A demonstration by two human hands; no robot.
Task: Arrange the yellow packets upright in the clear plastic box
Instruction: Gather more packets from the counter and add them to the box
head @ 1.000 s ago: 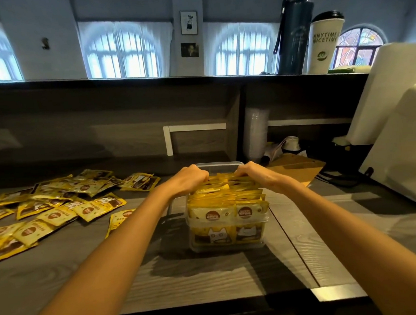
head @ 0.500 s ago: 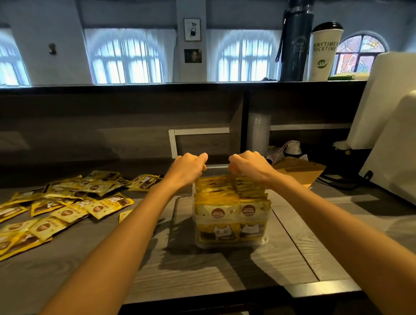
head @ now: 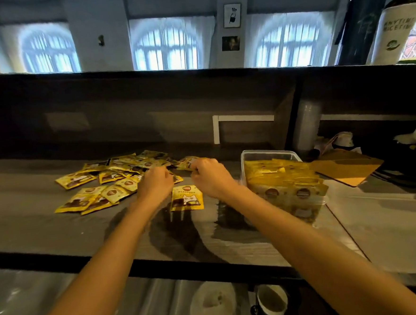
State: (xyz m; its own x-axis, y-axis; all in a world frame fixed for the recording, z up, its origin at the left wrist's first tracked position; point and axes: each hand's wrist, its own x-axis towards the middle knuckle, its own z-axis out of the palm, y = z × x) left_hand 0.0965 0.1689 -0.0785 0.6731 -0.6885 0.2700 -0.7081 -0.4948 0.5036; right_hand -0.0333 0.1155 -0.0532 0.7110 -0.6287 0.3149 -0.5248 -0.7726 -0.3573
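Right hand (head: 209,177) left box (head: 268,151); packets (head: 119,174) just beyond.

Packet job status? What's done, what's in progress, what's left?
Done: the clear box holds rows of upright packets toward its near end; its far end shows empty room. In hand: left hand and right hand, fingers curled, are at the loose pile; blur hides whether either grips a packet. Left: that pile lying flat on the table, plus a single packet between the wrists.

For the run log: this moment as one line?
hands: left hand, right hand curled over loose yellow packets, grip unclear | clear plastic box: partly filled
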